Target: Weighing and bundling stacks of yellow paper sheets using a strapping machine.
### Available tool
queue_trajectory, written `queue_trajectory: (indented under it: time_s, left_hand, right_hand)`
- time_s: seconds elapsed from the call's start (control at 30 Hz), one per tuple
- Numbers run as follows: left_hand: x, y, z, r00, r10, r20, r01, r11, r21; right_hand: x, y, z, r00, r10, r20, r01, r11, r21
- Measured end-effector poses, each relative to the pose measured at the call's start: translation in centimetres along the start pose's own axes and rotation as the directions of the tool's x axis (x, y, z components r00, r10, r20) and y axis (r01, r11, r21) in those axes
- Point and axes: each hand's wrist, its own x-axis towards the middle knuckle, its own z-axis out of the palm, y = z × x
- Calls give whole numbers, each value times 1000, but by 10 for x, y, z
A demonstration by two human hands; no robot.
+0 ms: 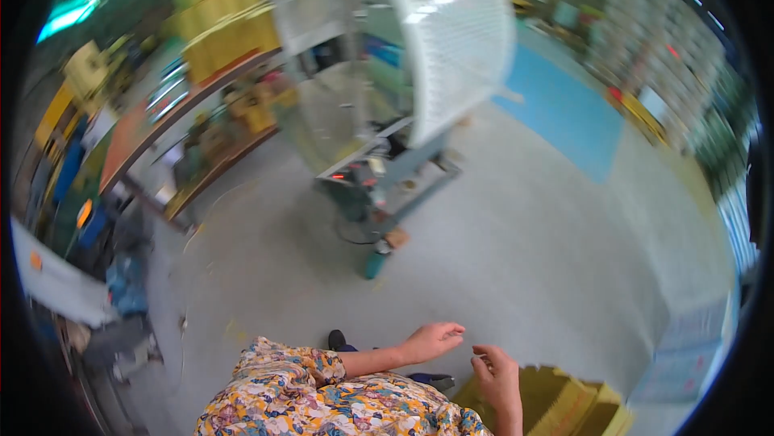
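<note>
My left hand (433, 342) reaches out in front of my body, its fingers stretched and nothing seen in them. Close by on its right, my right hand (497, 375) is raised with bent fingers and the thumb apart, and it appears to hold nothing. The two hands do not touch. Beside and below my right hand is an open yellow-brown cardboard box (592, 412) with its flaps up. I cannot see whether anything lies inside it.
Ahead stands a machine with a large white perforated drum (461, 29) on a metal frame (419, 188). A workbench (133, 142) with stacked yellow boxes (230, 41) is at the left. Blue sheeting (564, 114) covers part of the floor. Stacked goods (657, 49) stand far right.
</note>
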Motion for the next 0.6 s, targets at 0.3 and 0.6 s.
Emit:
queue_trajectory:
  time_s: [0.3, 0.6]
  left_hand:
    - [-172, -107, -298, 766, -163, -622, 137, 986, -90]
    - [-226, -155, -467, 465, -271, -843, 27, 956, -292]
  right_hand:
    - [136, -191, 321, 766, -348, 540, 346, 932, 109]
    - [251, -311, 522, 375, -511, 774, 596, 772, 221]
